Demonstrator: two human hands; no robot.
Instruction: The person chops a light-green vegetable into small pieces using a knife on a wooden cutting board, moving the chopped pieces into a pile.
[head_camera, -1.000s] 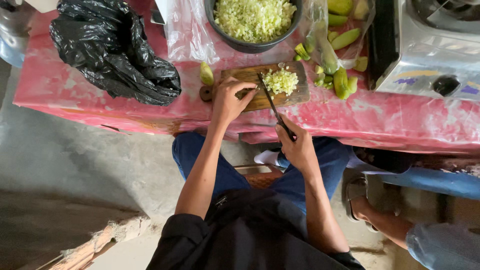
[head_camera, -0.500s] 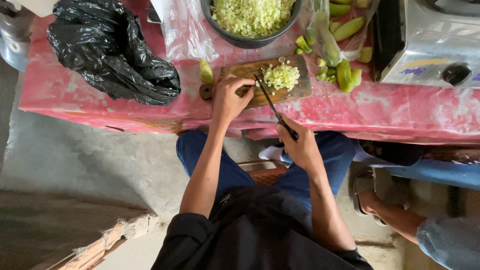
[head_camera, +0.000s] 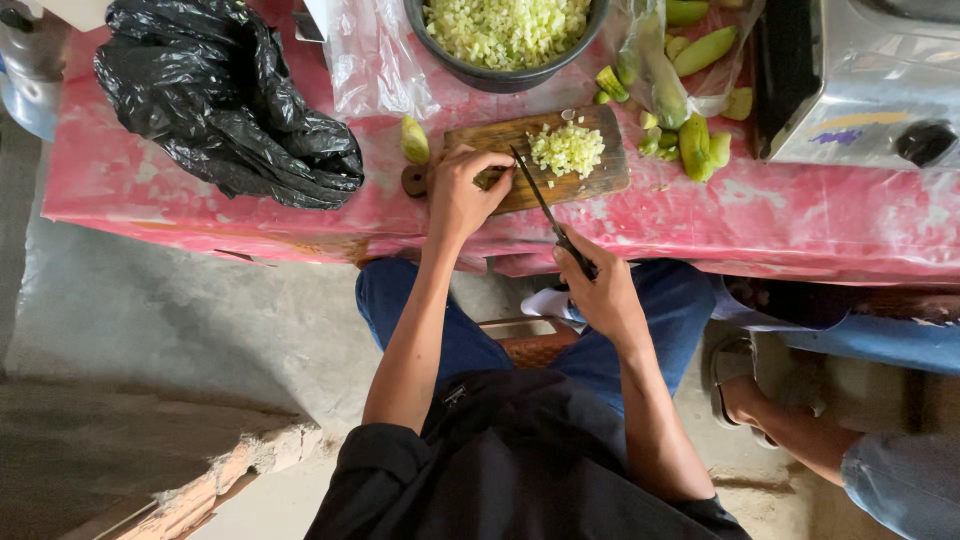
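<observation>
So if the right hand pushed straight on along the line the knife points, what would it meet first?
The right hand aims its knife up-left, so it would likely meet the left hand holding down a vegetable piece on the cutting board; depth is unclear.

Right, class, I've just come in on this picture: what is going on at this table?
A seated person is chopping green vegetables on a wooden cutting board on a pink-covered table. The left hand steadies a piece on the board, and the right hand holds a knife angled onto it. A pile of diced pieces lies on the board; a dark bowl behind holds more. Whole green vegetables wait at the right.
</observation>
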